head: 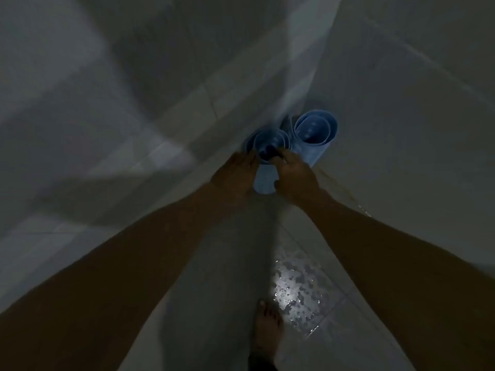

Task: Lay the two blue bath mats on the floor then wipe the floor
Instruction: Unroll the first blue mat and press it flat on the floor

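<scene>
i see a dim room with pale tiled walls (401, 89) meeting in a corner at upper centre. the tiled floor (219, 277) is grey; a wet patch (294, 287) glints at lower centre-right of the frame.

Two bare forearms are seen, with no sleeves, watches or bands worn on them. The bare left hand (235, 172) and the bare right hand (296, 178) are shown without gloves or rings, as far as the dim light allows. At six o'clock a bare foot (267, 326) is shown, with no shoe or sock worn
</scene>
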